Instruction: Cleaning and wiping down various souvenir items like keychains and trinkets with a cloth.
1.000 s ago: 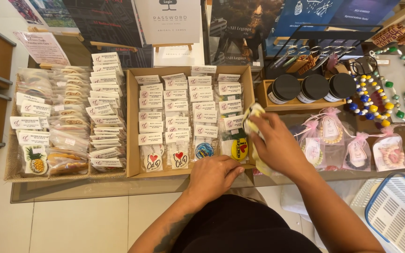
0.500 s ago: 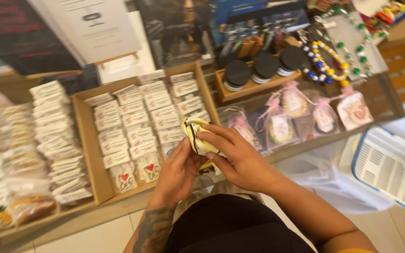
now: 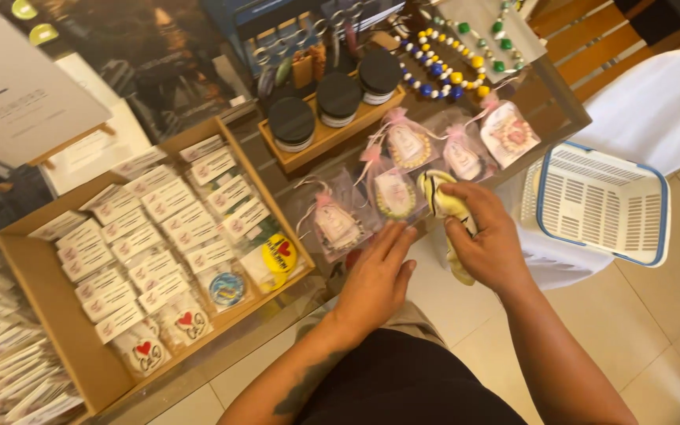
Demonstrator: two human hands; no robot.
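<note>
Right hand [image 3: 491,244] clamped on a yellowish cloth [image 3: 452,224] at the glass counter's [image 3: 541,102] front edge. Left hand [image 3: 375,275] flat, fingers spread, touching pink-ribboned pouches [image 3: 336,220]. Wiping appears underway, most of the counter not yet reached.

We have one view only, from a camera worn on the head, so nothing is shared with a second view. It looks steeply down over our chest and forearms at a glass counter [image 3: 277,330] that runs on a slant from lower left to upper right, so the frame sits tilted against the counter edge. It is close: our left hand [image 3: 375,279] and right hand [image 3: 489,244] fill the lower middle, within arm's reach of the lens. The view faces forward across the counter to a wooden tray [image 3: 41,299] at left and a white basket [image 3: 604,201] on the floor at right.
</note>
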